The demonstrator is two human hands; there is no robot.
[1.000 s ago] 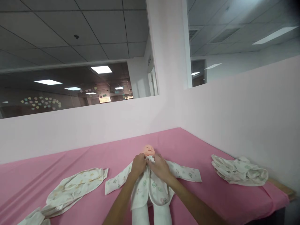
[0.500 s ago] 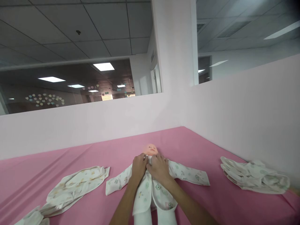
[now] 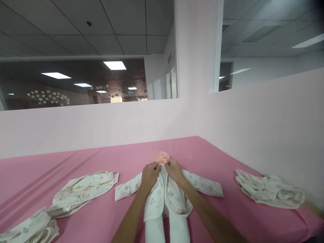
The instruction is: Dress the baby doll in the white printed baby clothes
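A baby doll [image 3: 162,157] lies on its back on the pink sheet [image 3: 121,158], head toward the wall. It wears a white baby jacket [image 3: 174,197] printed with small green figures; both sleeves stretch out sideways and the front hangs open down the middle. White leggings [image 3: 155,230] cover its legs. Just below the doll's neck, my left hand [image 3: 151,173] is closed on the jacket's collar edge on the left. Across from it, my right hand [image 3: 174,171] pinches the collar edge on the right. My fingertips partly hide the neck.
A folded printed baby garment [image 3: 84,187] lies to the left, with another bundled garment [image 3: 32,227] nearer me. On the right, a crumpled white garment [image 3: 270,190] sits near the side wall [image 3: 273,128]. A white wall [image 3: 101,126] with windows stands behind.
My right hand has moved up and slightly away from my left, so the gap between the jacket's front edges shows more at the chest. The camera view has shifted slightly.
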